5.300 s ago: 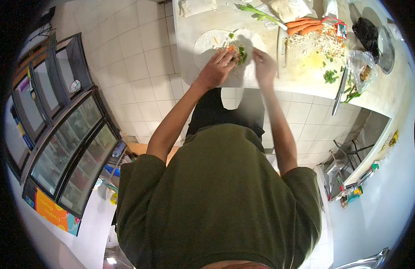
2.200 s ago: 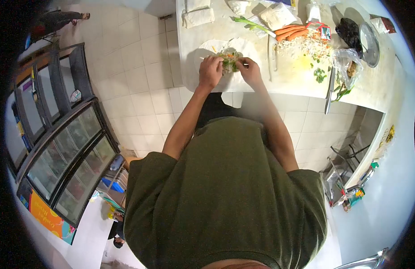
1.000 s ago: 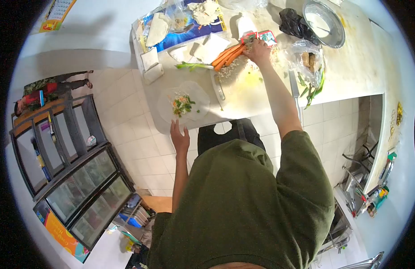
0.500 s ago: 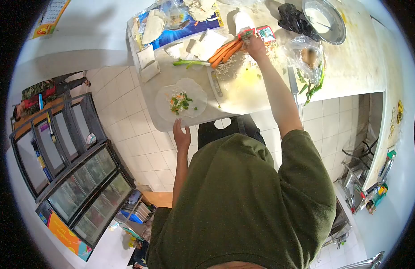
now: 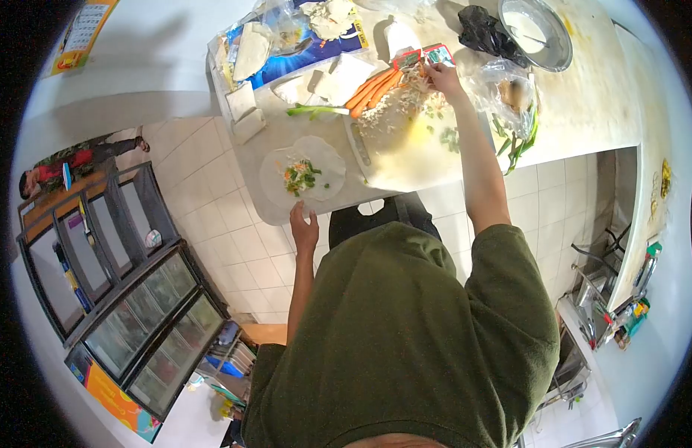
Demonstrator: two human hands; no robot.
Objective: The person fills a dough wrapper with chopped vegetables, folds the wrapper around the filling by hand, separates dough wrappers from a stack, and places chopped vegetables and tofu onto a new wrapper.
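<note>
My left hand [image 5: 305, 226] is at the near edge of the table, thumb and fingers apart, holding nothing. Its fingertips come close to a round, thin white wrapper [image 5: 272, 176] that carries a small heap of chopped green and orange vegetables [image 5: 301, 176]. My right hand [image 5: 443, 78] reaches across a cutting board [image 5: 387, 170], fingers drawn together beside a small red-edged packet [image 5: 438, 55] and pale chopped bits [image 5: 413, 87]. Whatever is between those fingers is too small to make out. Whole carrots [image 5: 373, 92] lie left of this hand, with a green onion [image 5: 316, 110] beside them.
White slabs [image 5: 250, 125] and a blue printed sheet [image 5: 305, 56] occupy the left of the table. At the back right stand a metal bowl [image 5: 561, 52] of white liquid and a black plastic bag [image 5: 484, 31]. A clear bag [image 5: 510, 89] lies near more greens [image 5: 521, 148].
My right hand has shifted a little to the right, away from the carrots and over the chopped bits. My left hand has stayed by the wrapper.
</note>
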